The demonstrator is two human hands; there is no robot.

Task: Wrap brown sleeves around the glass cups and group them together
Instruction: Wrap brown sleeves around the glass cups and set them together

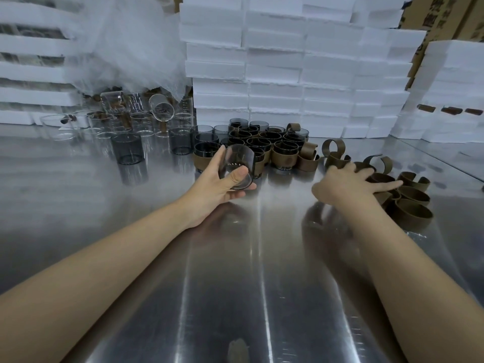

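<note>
Over the steel table (262,284), the left hand (218,180) grips a bare smoky glass cup (241,158), while the right hand (349,182) rests unclenched, fingers spread, on loose brown sleeves (412,213).

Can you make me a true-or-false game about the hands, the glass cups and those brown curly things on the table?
1. The left hand holds a glass cup. True.
2. That cup already wears a brown sleeve. False: it is bare.
3. The right hand rests on the loose brown sleeves. True.
4. The sleeved cups stand on the floor. False: they stand grouped on the metal table.
</note>
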